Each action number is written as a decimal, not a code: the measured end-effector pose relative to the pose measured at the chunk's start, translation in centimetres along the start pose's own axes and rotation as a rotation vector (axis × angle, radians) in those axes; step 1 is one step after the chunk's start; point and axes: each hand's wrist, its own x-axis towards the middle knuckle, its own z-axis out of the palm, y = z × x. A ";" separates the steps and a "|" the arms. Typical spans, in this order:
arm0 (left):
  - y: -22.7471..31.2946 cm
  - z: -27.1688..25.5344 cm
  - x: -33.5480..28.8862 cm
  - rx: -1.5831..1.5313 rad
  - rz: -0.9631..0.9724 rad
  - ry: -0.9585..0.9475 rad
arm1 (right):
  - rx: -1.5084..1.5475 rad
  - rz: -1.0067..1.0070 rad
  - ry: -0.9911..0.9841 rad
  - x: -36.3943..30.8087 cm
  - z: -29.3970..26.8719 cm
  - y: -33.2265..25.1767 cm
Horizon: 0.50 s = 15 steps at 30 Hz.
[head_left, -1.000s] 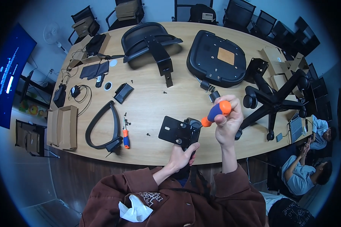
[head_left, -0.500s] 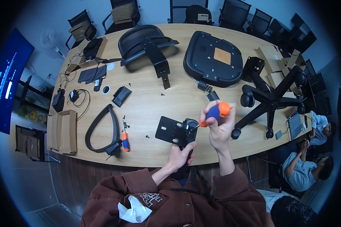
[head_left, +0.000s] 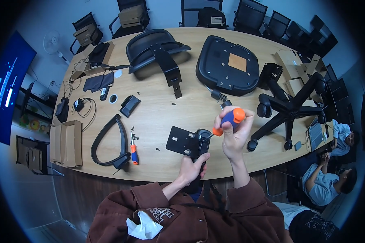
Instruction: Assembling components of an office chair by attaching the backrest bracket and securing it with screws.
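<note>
My left hand [head_left: 190, 169] is closed around a black chair part with a slotted metal plate [head_left: 181, 139], held up near the table's front edge. My right hand [head_left: 236, 135] grips a screwdriver [head_left: 232, 118] with a blue and orange handle. Its shaft slants down to the left, and the tip meets the chair part beside the plate. Whether a screw sits under the tip is too small to tell. To the left, a black looped armrest [head_left: 95, 146] lies beside a second orange and blue screwdriver [head_left: 134, 154]. Small screws [head_left: 134, 134] are scattered nearby.
A black chair backrest [head_left: 150, 50] and an upturned seat [head_left: 227, 65] lie farther back. At right stands a five-armed wheeled base [head_left: 291, 111]. An open cardboard box [head_left: 67, 143] sits at the left edge. Two people sit at right, near a laptop [head_left: 315, 133].
The view has shifted slightly. Both hands keep their holds, and the screwdriver's handle has tilted a little while its tip stays at the chair part.
</note>
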 end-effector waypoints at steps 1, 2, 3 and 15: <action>-0.1 -0.1 0.1 -0.001 0.001 0.003 | -0.102 -0.025 -0.016 0.2 -0.3 0.0; -0.2 -0.2 0.2 -0.010 0.006 0.003 | -0.204 -0.049 -0.032 0.4 -0.6 0.1; -0.2 -0.3 0.1 -0.020 0.010 0.005 | -0.203 -0.047 -0.034 0.4 -1.1 0.0; -0.3 -0.6 0.0 0.033 0.015 -0.040 | -0.058 0.063 -0.049 -0.2 -0.1 -0.3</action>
